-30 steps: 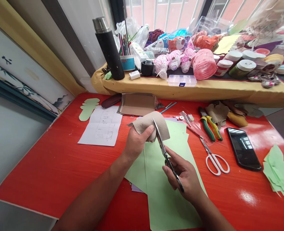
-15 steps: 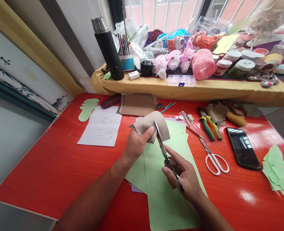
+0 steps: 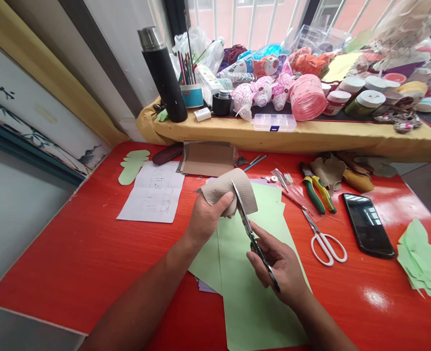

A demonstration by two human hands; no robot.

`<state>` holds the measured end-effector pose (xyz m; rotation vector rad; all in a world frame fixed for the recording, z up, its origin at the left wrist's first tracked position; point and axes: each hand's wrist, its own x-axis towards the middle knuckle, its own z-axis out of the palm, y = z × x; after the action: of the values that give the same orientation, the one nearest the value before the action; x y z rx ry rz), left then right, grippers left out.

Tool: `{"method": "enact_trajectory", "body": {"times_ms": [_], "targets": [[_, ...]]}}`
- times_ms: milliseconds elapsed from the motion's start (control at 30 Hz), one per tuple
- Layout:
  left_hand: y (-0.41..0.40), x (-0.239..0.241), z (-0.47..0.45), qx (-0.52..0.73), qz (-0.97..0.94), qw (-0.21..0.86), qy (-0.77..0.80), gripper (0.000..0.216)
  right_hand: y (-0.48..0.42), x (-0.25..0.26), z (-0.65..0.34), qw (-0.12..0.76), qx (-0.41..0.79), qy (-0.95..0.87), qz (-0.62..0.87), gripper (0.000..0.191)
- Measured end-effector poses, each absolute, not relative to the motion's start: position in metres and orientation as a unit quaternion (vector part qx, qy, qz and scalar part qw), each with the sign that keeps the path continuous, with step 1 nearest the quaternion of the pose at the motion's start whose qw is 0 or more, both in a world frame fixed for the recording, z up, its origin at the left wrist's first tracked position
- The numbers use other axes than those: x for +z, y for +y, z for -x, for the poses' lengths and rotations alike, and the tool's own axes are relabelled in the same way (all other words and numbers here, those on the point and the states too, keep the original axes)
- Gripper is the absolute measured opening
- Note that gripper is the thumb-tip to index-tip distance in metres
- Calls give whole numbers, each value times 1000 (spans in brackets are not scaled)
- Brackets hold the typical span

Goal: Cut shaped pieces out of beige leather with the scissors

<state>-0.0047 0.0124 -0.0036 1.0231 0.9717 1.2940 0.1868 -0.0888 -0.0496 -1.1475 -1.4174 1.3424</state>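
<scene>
My left hand (image 3: 208, 218) is closed on a beige piece of leather (image 3: 227, 184), thumb on top, the sheet curving over the fingers. My right hand (image 3: 274, 261) grips a pair of dark-handled scissors (image 3: 247, 225). Their blades point up and away and lie against the leather, just right of my left thumb. How far the lower blade goes under the leather is hidden. Beneath both hands, green paper sheets (image 3: 255, 302) lie on the red table (image 3: 102, 273).
White-handled scissors (image 3: 327, 246), pliers (image 3: 318, 191) and a phone (image 3: 369, 225) lie to the right, with green paper scraps (image 3: 422, 261) beyond. At left are a drawn pattern sheet (image 3: 151, 191) and a green cut-out (image 3: 132, 168). A black flask (image 3: 166, 80) stands on the crowded sill.
Almost nothing differs. Both hands, the leather and the scissors hold the same pose, and the whole view has shifted very slightly.
</scene>
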Motion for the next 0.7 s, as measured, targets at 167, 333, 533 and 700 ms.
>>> {"method": "enact_trajectory", "body": {"times_ms": [167, 333, 533, 700], "targets": [[13, -5, 6, 556, -432, 579, 411, 28, -89, -47, -189, 423, 532, -569, 462, 59], [13, -6, 7, 551, -442, 582, 403, 31, -87, -47, -187, 422, 530, -570, 466, 61], [12, -8, 7, 544, -447, 579, 411, 31, -88, -49, -186, 418, 539, -560, 470, 67], [11, -8, 5, 545, -448, 577, 412, 32, -88, -49, -186, 430, 540, -552, 468, 69]]}}
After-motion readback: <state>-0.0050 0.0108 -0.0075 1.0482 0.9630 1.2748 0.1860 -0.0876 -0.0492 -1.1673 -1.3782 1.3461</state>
